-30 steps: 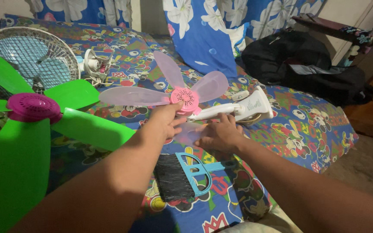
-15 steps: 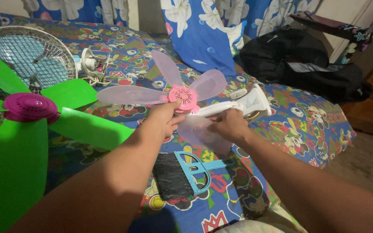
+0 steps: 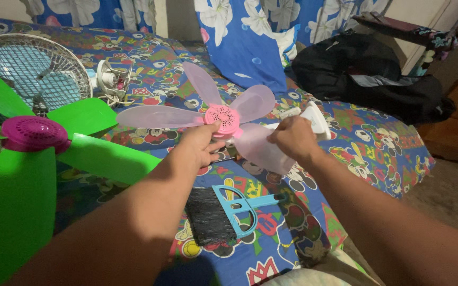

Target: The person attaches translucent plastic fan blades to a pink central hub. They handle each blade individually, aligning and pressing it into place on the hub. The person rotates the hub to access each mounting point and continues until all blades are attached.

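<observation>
A small fan with a pink hub [image 3: 221, 117] and pale translucent pink blades [image 3: 160, 116] is held over a patterned bedsheet [image 3: 367, 143]. My left hand [image 3: 200, 145] grips it just under the hub. My right hand [image 3: 294, 139] pinches the edge of one lower translucent blade [image 3: 261, 148], lifted off the sheet. The fan's white base [image 3: 316, 117] shows just behind my right hand, mostly hidden.
A green-bladed fan with a magenta hub [image 3: 33, 133] fills the left foreground. A caged blue fan [image 3: 33, 69] and a white motor [image 3: 109, 78] lie at the back left. A blue-handled black brush [image 3: 223, 212] lies below my hands. A black bag [image 3: 367, 74] sits far right.
My right hand rose from the sheet, taking hold of the lower translucent blade and lifting it up and to the right, now covering most of the white base. My left hand stayed at the hub.
</observation>
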